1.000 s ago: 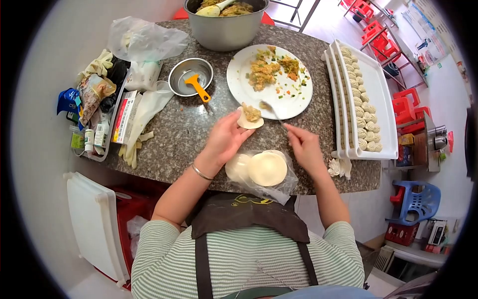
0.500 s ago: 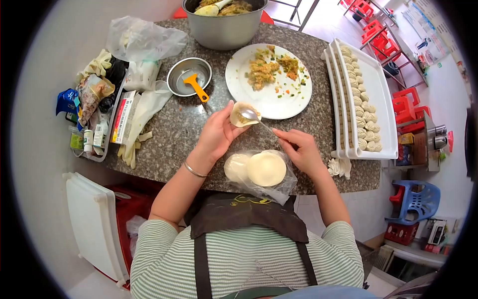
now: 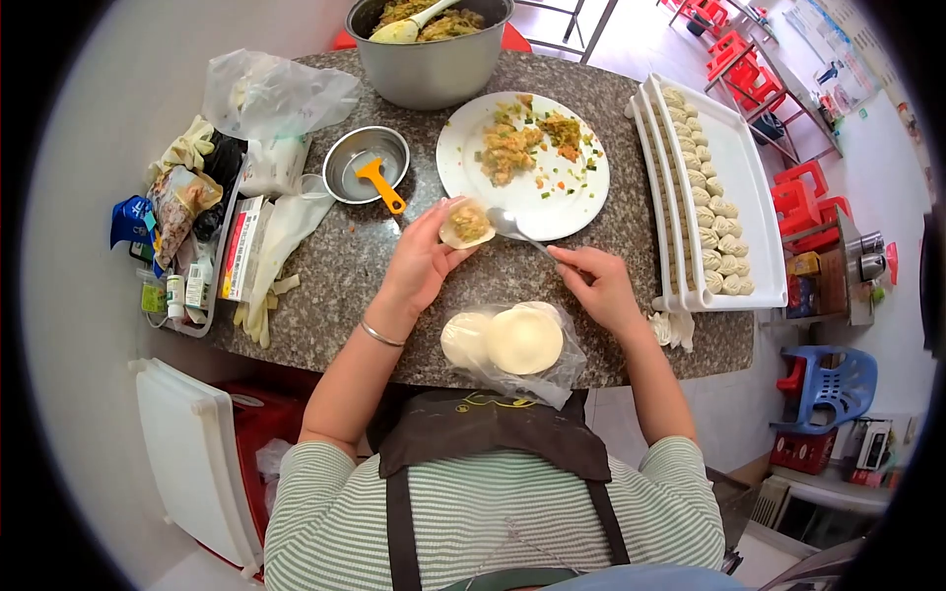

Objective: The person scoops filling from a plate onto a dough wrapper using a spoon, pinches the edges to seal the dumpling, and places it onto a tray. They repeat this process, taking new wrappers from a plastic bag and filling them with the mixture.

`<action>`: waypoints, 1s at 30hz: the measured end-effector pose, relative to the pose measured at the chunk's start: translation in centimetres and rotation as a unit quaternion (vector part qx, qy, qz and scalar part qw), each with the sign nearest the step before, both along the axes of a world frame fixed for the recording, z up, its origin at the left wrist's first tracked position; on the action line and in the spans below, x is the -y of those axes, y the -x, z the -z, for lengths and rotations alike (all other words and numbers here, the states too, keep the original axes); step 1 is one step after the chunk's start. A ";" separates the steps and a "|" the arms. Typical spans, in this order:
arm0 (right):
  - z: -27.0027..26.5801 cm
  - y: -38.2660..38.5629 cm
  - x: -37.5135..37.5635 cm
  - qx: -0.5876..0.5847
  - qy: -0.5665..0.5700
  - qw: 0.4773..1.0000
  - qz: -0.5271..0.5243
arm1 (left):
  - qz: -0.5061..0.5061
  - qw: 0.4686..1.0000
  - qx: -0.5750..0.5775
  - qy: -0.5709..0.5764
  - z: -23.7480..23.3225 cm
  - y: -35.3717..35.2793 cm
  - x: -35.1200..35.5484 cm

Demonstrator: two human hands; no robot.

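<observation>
Cupped in my left hand (image 3: pixel 422 258) is a round dumpling wrapper (image 3: pixel 467 226) with chunky filling in its middle. My right hand (image 3: pixel 596 284) grips the handle of a metal spoon (image 3: pixel 527 234); its bowl is close to the wrapper's right edge, over the near rim of a white plate (image 3: pixel 458 187). Two mounds of filling (image 3: pixel 509 156) and scattered green and orange bits lie on that plate. Below my hands, a stack of pale round wrappers (image 3: pixel 524 341) rests on a clear plastic bag (image 3: pixel 552 386).
At the right stand stacked white trays (image 3: pixel 751 197), the top one with rows of pleated dumplings (image 3: pixel 724 236). A metal bowl (image 3: pixel 340 167) with an orange-handled tool (image 3: pixel 379 184) is at left. Behind is a large pot (image 3: pixel 431 74) of filling; a cluttered basket (image 3: pixel 212 286) sits far left.
The spoon has moved off the wrapper to the right, and filling now shows in the wrapper. My left hand has shifted slightly left. The whole view has tilted a little.
</observation>
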State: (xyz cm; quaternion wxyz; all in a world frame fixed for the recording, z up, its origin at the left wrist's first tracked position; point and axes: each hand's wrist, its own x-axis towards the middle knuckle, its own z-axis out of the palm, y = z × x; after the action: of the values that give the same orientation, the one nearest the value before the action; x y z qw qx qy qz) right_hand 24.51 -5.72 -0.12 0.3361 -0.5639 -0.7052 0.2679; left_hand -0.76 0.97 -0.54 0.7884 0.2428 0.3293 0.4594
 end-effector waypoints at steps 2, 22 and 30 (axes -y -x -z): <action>0.1 0.1 -0.1 0.002 -0.002 1.000 0.002 | -0.006 1.000 -0.006 0.008 0.6 0.1 -0.1; -1.1 2.5 -6.6 -0.332 -0.030 0.942 0.029 | -0.014 0.963 -0.096 -0.250 -3.0 -5.0 -1.2; -0.6 3.5 -6.6 -0.306 -0.040 0.949 0.070 | -0.099 0.891 -0.170 -0.410 -0.7 -4.8 -1.2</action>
State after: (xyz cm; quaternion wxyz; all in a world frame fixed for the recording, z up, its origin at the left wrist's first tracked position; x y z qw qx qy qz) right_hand 21.00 0.92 0.49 0.5759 -0.4889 -0.5375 0.3747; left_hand 4.09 2.14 0.12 0.5013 0.5851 0.2635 0.5805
